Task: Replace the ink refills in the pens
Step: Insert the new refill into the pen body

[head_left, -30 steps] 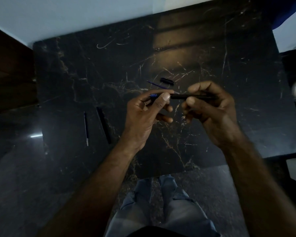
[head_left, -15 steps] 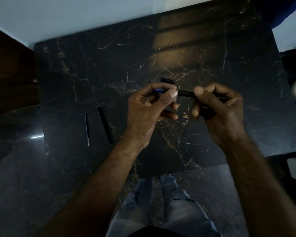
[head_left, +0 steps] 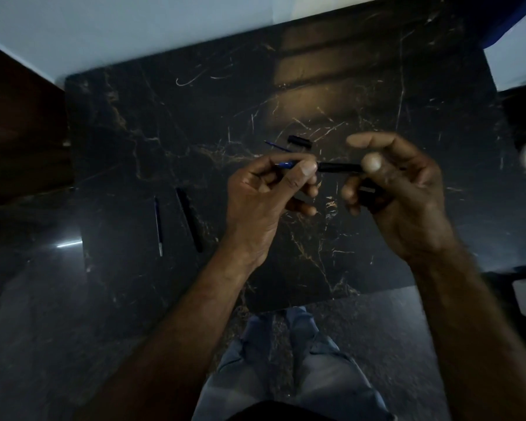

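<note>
The pen barrel [head_left: 339, 167] is black and is held level above the marble table [head_left: 195, 117], spanning the gap between both hands. All positions below are given relative to this barrel.

Left hand [head_left: 264, 192]: at the barrel's left end. The thumb and forefinger are closed in a pinch on a blue refill [head_left: 286, 164] that projects from that end. The remaining fingers are curled in beneath the barrel, and what they touch cannot be told.

Right hand [head_left: 401, 196]: at the barrel's right end, and blurred. The thumb tip presses on the barrel. The forefinger is partly extended and lifted clear above the barrel. The lower fingers are curled under it, around a dark shape that cannot be identified.

Beyond the barrel, lying on the table:
- a black cap [head_left: 299, 141], just past the barrel's left end;
- a loose blue refill [head_left: 277, 145], to the left of the cap and near it.

Well to the left of the barrel, lying on the table:
- a second black pen [head_left: 190, 223];
- a thin refill [head_left: 158, 226] beside that pen, roughly parallel to it and not touching it.
</note>
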Motion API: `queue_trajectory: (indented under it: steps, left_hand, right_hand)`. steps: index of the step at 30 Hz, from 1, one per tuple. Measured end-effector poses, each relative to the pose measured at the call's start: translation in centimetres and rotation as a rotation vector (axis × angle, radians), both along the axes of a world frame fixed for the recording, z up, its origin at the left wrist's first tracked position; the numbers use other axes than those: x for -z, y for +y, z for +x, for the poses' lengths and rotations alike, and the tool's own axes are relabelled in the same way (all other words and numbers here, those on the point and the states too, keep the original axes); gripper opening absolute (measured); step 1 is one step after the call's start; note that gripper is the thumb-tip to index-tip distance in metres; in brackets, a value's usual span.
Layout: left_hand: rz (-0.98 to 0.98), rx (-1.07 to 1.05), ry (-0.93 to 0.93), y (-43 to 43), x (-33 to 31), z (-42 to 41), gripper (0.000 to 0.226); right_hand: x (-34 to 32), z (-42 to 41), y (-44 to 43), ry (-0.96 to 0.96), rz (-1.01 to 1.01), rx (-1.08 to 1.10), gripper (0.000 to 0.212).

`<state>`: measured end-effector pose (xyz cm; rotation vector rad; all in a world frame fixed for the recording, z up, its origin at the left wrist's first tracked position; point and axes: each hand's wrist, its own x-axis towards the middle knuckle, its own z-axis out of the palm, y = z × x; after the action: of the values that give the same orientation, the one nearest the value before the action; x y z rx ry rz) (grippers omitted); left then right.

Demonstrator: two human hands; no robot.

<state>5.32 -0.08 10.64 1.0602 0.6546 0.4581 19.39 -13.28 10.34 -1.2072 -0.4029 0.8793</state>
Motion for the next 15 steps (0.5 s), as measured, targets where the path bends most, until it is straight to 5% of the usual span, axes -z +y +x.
queue_trajectory:
  steps: [5,9,15]
  left_hand:
    - [0.017,-0.011,0.011,0.4,-0.1,0.0,0.009]
    - [0.016,-0.010,0.000,0.6,-0.2,0.2,0.010]
    - [0.059,0.000,0.023,0.8,0.3,0.3,0.009]
  right_hand:
    - [0.1,-0.8,0.0,0.002,-0.017,0.061,0.005]
    - [0.2,-1.2,0.3,-0.068,-0.121,0.141,0.028]
    - [0.4,-1.1,0.2,-0.004,-0.035,0.056,0.014]
